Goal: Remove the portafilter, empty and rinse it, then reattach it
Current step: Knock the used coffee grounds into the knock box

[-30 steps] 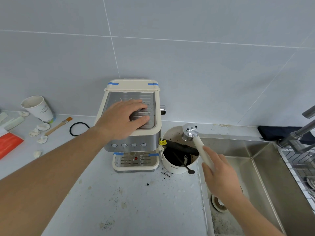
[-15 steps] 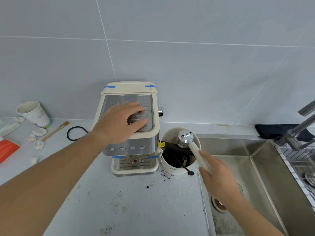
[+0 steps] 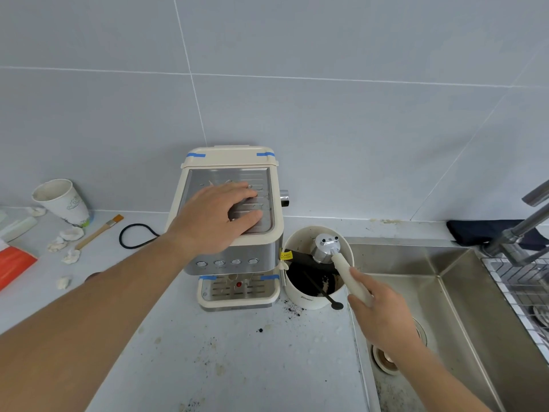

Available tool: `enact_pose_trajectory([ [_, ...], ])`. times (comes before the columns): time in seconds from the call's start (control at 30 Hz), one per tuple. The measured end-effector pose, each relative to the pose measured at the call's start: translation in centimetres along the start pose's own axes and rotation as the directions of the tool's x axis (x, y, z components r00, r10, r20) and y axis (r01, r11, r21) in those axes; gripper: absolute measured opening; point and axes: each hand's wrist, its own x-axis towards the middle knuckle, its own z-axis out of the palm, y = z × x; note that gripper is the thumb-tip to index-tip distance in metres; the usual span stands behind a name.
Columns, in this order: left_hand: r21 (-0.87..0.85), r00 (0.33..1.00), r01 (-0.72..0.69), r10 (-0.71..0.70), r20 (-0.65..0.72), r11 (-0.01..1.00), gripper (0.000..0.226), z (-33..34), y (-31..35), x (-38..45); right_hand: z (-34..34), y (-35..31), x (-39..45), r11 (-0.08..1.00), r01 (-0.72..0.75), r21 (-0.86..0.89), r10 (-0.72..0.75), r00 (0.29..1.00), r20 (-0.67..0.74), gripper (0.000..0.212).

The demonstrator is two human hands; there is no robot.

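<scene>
On the pale grey worktop [image 3: 184, 352], seen from the head camera, a cream and stainless-steel espresso machine [image 3: 234, 233] is standing against the tiled wall. The left hand [image 3: 214, 218] is lying open and flat on the machine's metal top, fingers spread. Just right of the machine, a round cream knock box [image 3: 315, 295] is holding dark coffee grounds, with a black spoon [image 3: 326, 297] leaning over its rim. The right hand [image 3: 383, 316] is gripping the cream handle of the portafilter [image 3: 326, 248], whose silver head is sitting upside down over the knock box. A stainless-steel sink [image 3: 451, 307] is lying to the right, beside a metal faucet [image 3: 523, 227].
</scene>
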Motion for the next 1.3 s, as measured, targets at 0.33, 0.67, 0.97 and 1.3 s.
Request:
enact_pose_trajectory([
  [0.33, -0.002, 1.0, 0.002, -0.002, 0.002, 1.0, 0.06, -0.1, 0.1, -0.1, -1.0, -1.1, -1.1, 0.733, -0.271, 0.624, 0.265, 0.959, 0.105, 0.038],
  [0.67, 0.046, 0.998, -0.029, 0.031, -0.045, 0.999, 0.052, 0.2, 0.6, -0.8, -1.3, -2.9, -3.1, 0.277, -0.437, 0.856, 0.248, 0.893, 0.376, 0.044],
  [0.97, -0.017, 0.998, -0.014, 0.013, -0.068, 1.0, 0.042, 0.0, 1.0, -0.8, -1.9, -3.0, -4.2, 0.056, -0.446, 0.893, 0.116, 0.891, 0.438, 0.039],
  [1.3, -0.205, 0.964, 0.202, -0.232, -0.132, 0.958, 0.018, 0.1, 7.3, -1.1, -7.3, 0.4, -1.3, 0.088, -0.488, 0.868, 0.055, 0.873, 0.485, 0.056],
])
